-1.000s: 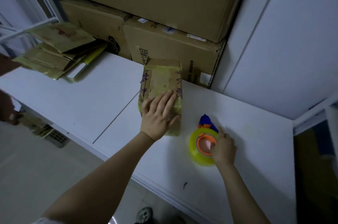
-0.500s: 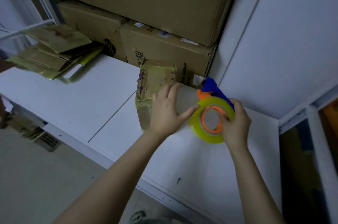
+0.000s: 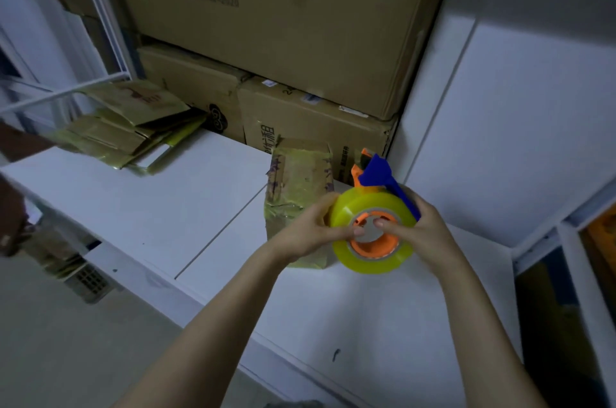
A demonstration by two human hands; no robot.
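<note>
Now the left hand (image 3: 308, 229) has let go of the parcel (image 3: 300, 174) and joined the right hand (image 3: 425, 231) on the tape roll (image 3: 361, 206). Both hands hold the roll tight, thumbs at its orange middle, up off the counter (image 3: 150, 207), just in front of the parcel.

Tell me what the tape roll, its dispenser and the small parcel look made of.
Tape roll: wound plastic film, probably; yellowish, translucent, glossy highlights. Dispenser: moulded hard plastic, it seems; solid orange and blue, dull sheen. Small parcel: brown cardboard wrapped in shiny yellowish tape, creased; purple print shows at the edges.
</note>
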